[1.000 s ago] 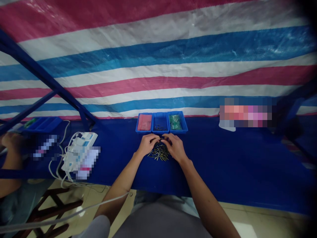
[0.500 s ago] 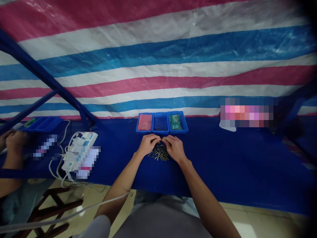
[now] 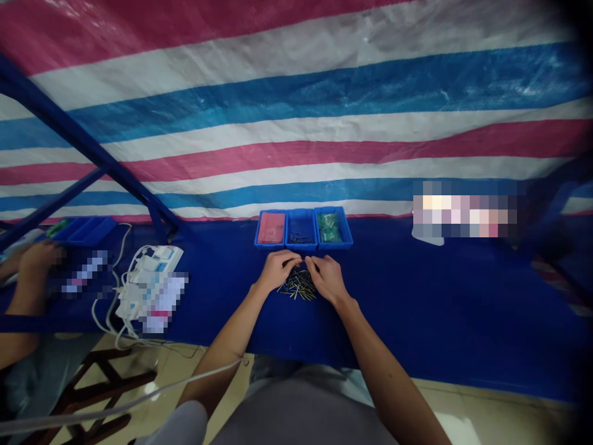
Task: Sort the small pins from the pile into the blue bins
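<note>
A loose pile of thin brass-coloured and dark metal pins, perhaps screws or nails [image 3: 298, 287], lies on the blue table. My left hand [image 3: 279, 270] is at the pile's left edge, its thumb and fingertips pinched together. Just across from it, my right hand [image 3: 328, 277] is also closed, thumb against bent fingers, over the pile's right side. The fingertips of both hands are close together with a small gap; anything between them is too small to make out. Right behind the hands, the middle blue bin [image 3: 301, 230] holds several dark thin pieces.
Beside the middle bin stand a bin with pink packets [image 3: 271, 228] and one with green-and-clear packets [image 3: 330, 228]. Power strips [image 3: 149, 278] with white cables lie left. A co-worker's hand [image 3: 41, 259] is at far left, near a blue tray [image 3: 88, 231]. Striped sheeting [image 3: 287, 154] hangs behind.
My right hand's fingertips have drawn slightly away from my left, and its thumb has lifted. My left hand is almost still. The co-worker's hand has shifted right.
</note>
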Motion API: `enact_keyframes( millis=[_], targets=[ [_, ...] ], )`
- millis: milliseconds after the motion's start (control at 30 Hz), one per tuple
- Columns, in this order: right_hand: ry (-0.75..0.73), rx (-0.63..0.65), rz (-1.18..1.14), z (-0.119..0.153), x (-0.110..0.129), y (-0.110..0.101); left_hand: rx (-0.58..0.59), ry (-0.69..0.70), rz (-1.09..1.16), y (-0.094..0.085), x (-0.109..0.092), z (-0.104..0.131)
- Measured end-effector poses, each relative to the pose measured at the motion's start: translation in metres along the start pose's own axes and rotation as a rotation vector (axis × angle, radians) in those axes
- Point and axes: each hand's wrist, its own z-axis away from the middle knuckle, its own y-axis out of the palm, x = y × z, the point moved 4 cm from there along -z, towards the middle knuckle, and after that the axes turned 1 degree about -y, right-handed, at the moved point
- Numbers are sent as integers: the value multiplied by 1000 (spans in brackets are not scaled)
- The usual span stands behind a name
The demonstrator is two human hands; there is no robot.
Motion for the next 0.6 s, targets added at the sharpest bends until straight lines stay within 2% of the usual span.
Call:
enact_keyframes(
  millis=[200,333,600],
  targets=[
    [36,-18,-39,-1,-1,-5,-16,-18,8,-1,2,0],
    [41,-47,-154,0,-1,-10,-20,-23,6,-2,1,0],
    [27,-54,-267,0,-4,-7,-14,-22,1,-1,3,1]
  ],
)
